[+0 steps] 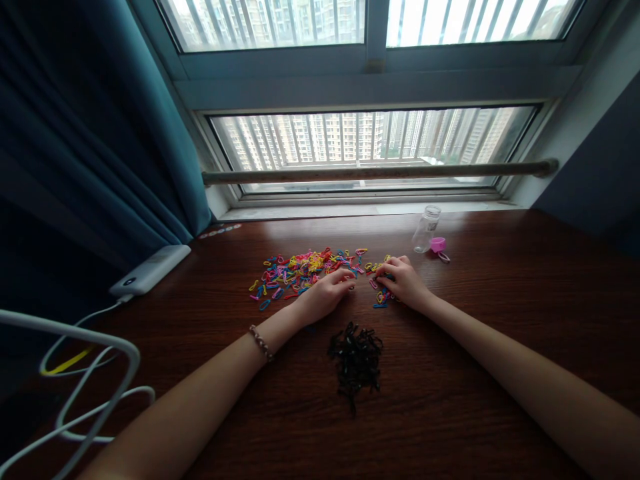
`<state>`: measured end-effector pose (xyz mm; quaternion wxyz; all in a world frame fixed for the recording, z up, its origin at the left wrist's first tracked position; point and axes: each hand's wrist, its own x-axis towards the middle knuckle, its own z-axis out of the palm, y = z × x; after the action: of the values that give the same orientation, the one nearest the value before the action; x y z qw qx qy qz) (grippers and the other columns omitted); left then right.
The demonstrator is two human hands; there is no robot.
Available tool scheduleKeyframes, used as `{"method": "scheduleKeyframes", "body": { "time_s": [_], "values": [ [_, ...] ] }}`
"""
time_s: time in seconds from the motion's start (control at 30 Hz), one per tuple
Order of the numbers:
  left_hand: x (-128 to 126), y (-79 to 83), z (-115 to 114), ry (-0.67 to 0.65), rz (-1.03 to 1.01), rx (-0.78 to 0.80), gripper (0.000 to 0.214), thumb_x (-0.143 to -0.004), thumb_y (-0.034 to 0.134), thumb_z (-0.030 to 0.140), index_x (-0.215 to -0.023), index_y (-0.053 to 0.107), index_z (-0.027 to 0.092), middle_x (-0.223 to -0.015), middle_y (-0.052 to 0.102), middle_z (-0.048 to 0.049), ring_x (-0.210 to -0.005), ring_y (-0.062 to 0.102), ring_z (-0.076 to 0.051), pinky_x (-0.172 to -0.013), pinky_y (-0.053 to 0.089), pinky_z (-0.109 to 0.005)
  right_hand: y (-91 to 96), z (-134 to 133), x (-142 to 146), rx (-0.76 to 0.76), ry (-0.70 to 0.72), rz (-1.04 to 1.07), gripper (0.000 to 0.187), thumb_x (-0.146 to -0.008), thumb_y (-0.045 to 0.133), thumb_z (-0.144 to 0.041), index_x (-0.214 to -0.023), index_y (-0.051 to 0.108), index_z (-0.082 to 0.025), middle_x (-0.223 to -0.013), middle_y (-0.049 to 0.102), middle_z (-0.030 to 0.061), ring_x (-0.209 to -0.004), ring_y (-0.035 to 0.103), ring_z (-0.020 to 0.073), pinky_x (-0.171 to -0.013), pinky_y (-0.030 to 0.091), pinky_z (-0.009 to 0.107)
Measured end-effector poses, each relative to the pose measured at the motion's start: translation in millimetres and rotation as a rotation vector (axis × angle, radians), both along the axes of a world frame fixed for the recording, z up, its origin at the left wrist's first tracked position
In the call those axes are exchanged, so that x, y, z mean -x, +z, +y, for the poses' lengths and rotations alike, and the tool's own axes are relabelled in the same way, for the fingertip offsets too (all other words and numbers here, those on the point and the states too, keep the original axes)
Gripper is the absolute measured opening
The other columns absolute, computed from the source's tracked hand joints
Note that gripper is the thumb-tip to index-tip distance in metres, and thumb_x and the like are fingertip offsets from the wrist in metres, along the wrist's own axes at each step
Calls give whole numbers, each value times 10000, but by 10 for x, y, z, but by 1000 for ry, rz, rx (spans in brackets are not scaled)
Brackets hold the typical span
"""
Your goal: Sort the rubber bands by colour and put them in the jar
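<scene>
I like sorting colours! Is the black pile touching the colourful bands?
Apart. The head view shows bare table between the black pile and the colourful bands.

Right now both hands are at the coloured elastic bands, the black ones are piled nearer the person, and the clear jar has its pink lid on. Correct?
Not the lid. The head view shows the pink lid off, lying on the table beside the clear jar. Left hand and right hand are indeed at the coloured elastic bands, with the black bands piled nearer the person.
</scene>
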<state>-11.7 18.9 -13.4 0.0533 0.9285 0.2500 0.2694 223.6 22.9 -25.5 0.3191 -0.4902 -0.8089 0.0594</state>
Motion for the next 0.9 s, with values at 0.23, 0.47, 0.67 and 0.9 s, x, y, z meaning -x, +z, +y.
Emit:
{"method": "scheduleKeyframes", "body": {
  "time_s": [0.23, 0.47, 0.67, 0.9],
  "values": [
    [-10, 122, -29, 4, -118, 74, 135, -832, 432, 140, -852, 563, 163, -955, 570, -67, -921, 525, -143, -840, 441, -300, -16, 21, 5, -10, -18, -39, 55, -767, 558, -220, -726, 574, -188, -800, 565, 59, -853, 431, 213, -790, 366, 346],
    [-93, 397, -217, -57, -141, 441, 139, -795, 527, 248, -798, 589, 124, -749, 596, -41, -703, 543, -120, -661, 438, -229, 57, -18, -7, -27, -118, 302, 91, -806, 468, -225, -831, 539, -174, -751, 598, 45, -707, 542, 174, -669, 417, 290],
    [-199, 519, -458, -454, 179, 674, 155, -755, 593, 273, -762, 661, 134, -676, 590, -29, -600, 513, -84, -557, 388, -169, 316, -95, 6, 145, -2, 508, 190, -749, 561, -313, -836, 635, -160, -792, 658, 52, -716, 598, 168, -661, 453, 283],
    [-138, 444, -304, -170, 27, 583, 321, -775, 548, 379, -628, 601, 98, -527, 479, 23, -504, 412, -61, -470, 308, -177, 511, -240, 99, 673, 587, 198, 267, -722, 607, -357, -869, 673, -144, -795, 681, 46, -713, 611, 158, -638, 477, 246]
  ]
}}
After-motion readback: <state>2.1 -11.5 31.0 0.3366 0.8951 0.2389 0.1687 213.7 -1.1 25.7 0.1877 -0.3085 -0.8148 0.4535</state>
